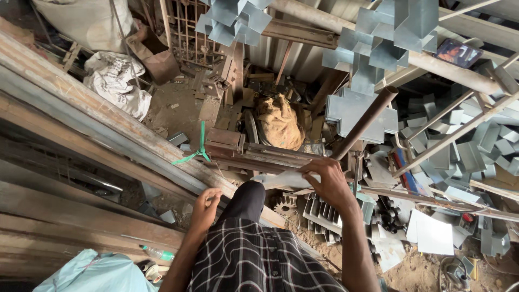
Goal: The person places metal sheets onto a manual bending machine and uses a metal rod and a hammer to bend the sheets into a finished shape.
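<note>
I look straight down on a cluttered metal workshop. My right hand [327,183] grips a pale grey sheet-metal piece [285,179] lying across a bundle of rusty flat bars [254,154], next to a leaning rusty pipe [365,122]. My left hand [206,208] hangs loosely curled beside my dark-trousered knee [247,199], and it holds nothing. My checked shirt [254,259] fills the bottom of the view.
Long rusty steel sections [75,124] run diagonally on the left. Stacks of folded grey metal brackets [378,38] sit above and to the right. A burlap sack [278,121], white bags [116,81], a green strap [199,151], a gear [282,204] and a plastic bottle [157,253] lie about.
</note>
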